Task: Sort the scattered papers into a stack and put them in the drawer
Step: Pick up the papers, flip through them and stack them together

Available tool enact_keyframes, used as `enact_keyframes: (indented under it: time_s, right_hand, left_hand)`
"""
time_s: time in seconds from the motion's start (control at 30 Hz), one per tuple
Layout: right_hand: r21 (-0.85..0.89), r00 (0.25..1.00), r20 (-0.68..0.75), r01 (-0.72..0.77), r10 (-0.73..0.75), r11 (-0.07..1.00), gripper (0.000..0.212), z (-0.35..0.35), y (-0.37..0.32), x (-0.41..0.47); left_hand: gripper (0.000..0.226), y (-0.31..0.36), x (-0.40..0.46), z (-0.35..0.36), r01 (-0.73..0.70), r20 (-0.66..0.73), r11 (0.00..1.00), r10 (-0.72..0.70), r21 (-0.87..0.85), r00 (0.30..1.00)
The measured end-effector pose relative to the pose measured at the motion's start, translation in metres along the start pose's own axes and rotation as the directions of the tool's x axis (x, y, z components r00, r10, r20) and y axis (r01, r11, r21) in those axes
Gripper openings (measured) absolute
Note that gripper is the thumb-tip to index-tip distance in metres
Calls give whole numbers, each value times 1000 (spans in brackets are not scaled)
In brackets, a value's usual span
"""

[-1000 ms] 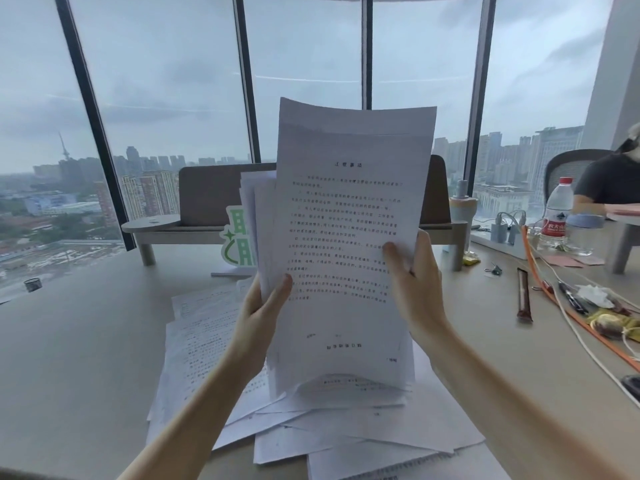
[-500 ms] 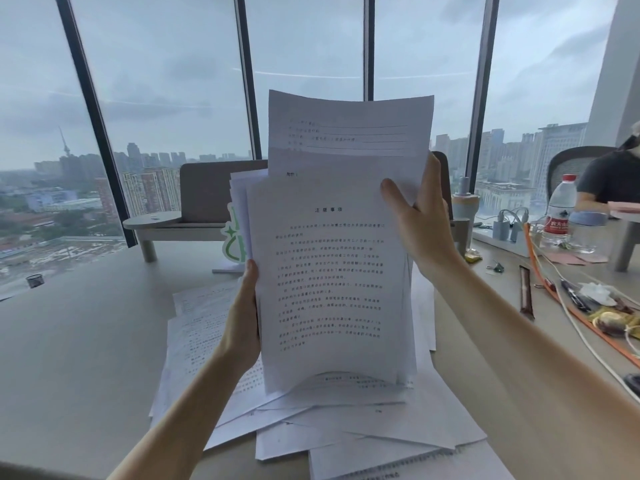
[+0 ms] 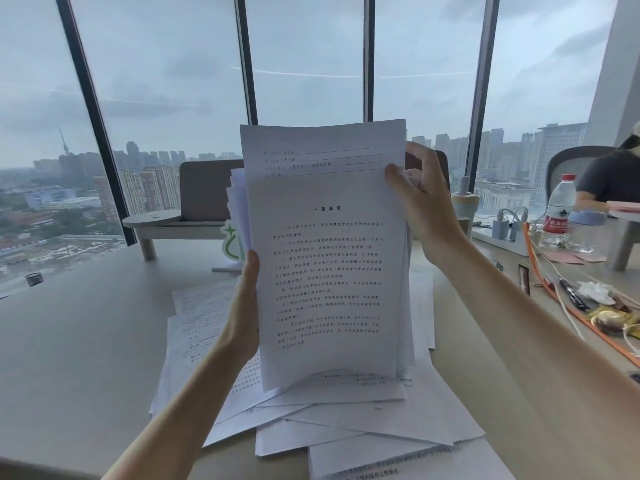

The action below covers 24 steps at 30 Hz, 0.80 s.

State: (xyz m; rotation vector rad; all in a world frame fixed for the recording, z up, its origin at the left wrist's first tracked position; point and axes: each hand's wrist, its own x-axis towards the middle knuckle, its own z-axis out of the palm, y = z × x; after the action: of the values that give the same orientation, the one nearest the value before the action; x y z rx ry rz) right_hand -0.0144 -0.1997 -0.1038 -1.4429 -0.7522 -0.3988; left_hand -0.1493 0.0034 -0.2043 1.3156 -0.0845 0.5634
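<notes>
Far to the left of the held sheaf (image 3: 329, 258) a small dark cap (image 3: 34, 278) sits on the counter (image 3: 86, 341); nearer, the left hand (image 3: 244, 317) grips the sheaf's left edge low down, thumb on the front page and fingers hidden behind; the sheaf stands upright, long axis vertical, its bottom edge resting on the loose papers (image 3: 346, 420) that lie fanned and overlapping on the counter directly beneath it. Its pages are uneven; one sheet rides higher at the back, and several edges splay out at the upper left. At the sheaf's upper right corner the right hand (image 3: 420, 199) pinches the top edge, thumb in front, fingers curled behind; this hand seems better placed to push the tall back sheet down level. To the right of the sheaf a water bottle (image 3: 558, 209) and an orange cable (image 3: 554, 289) lie well apart from it. The sheaf probably needs tapping square, then the loose papers below must be gathered; no drawer is visible.
</notes>
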Motion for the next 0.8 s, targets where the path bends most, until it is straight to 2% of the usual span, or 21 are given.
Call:
enact_keyframes:
  time_s: [0.03, 0.13, 0.17, 0.23, 0.37, 0.5, 0.6, 0.67, 0.8]
  right_hand:
    - [16, 1000, 1, -8, 8, 1000, 50, 0, 2, 0]
    - [123, 998, 28, -58, 55, 991, 57, 1, 10, -7]
    - [182, 996, 38, -91, 86, 979, 56, 2, 15, -11]
    - [247, 985, 78, -170, 155, 954, 48, 4, 27, -25]
    - [206, 949, 161, -300, 270, 932, 36, 11, 55, -58]
    - [211, 954, 52, -298, 294, 931, 28, 19, 66, -66]
    - [186, 968, -8, -245, 250, 952, 26, 19, 61, -59]
    - [183, 969, 4, -242, 246, 953, 24, 16, 58, -55]
    - [112, 973, 40, -229, 226, 967, 35, 11, 56, -53]
  left_hand:
    - [64, -2, 0, -1, -13, 5, 999, 12, 35, 1000]
    - [35, -13, -2, -5, -33, -41, 990, 39, 134, 998]
    - [35, -17, -4, -6, -28, -51, 989, 36, 144, 998]
    - [37, -26, -9, -7, -9, -69, 986, 21, 165, 997]
    - [16, -32, -10, -3, 25, -137, 982, 1, 190, 991]
    - [10, -30, -6, 9, -17, -196, 982, 54, 187, 979]
    - [10, -24, -1, 15, -42, -217, 984, 79, 171, 973]
    - [18, -22, 4, 14, -37, -214, 987, 71, 159, 974]
    - [33, -22, 7, 6, 12, -128, 991, 5, 134, 992]
